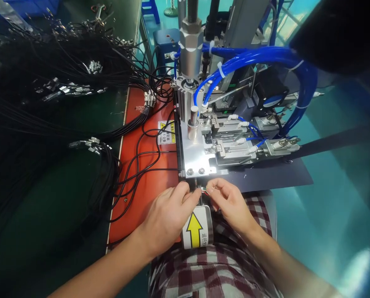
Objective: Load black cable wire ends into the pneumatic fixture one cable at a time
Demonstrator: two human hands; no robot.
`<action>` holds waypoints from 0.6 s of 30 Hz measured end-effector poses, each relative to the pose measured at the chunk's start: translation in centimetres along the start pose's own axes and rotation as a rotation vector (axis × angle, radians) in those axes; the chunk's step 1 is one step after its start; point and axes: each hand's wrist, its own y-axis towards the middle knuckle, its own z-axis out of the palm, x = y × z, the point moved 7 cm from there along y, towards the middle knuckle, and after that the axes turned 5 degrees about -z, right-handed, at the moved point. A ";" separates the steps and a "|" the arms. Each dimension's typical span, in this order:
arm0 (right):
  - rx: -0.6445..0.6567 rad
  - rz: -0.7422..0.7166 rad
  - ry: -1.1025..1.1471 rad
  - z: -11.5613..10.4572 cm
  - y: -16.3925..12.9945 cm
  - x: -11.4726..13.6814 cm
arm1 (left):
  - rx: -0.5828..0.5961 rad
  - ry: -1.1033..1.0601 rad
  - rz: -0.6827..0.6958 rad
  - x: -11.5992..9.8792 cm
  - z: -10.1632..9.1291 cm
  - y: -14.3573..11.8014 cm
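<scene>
My left hand and my right hand meet at the front edge of a metal machine plate. Between their fingertips sits a small connector on the end of a thin black cable; both hands pinch it from either side. Just below the hands is a white label with a yellow arrow pointing toward the machine. Above the plate stands a silver pneumatic cylinder with blue air hoses.
An orange mat carries looping black cables. Large bundles of black cables with metal ends cover the dark green bench at left. My plaid-clad lap is below. Teal floor lies right.
</scene>
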 end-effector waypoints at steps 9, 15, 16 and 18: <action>-0.006 -0.011 -0.035 -0.1 0.0 0.1 | 0.015 0.001 0.001 0.0 0.1 -0.1; -0.079 -0.123 -0.295 -0.4 -0.3 0.9 | 0.029 0.048 0.004 -0.1 0.3 -0.1; -0.098 -0.166 -0.350 -0.4 -0.4 1.2 | 0.027 0.048 0.005 -0.1 0.3 -0.1; -0.125 -0.227 -0.424 -0.4 -0.6 1.6 | 0.016 0.037 0.010 -0.1 0.3 -0.1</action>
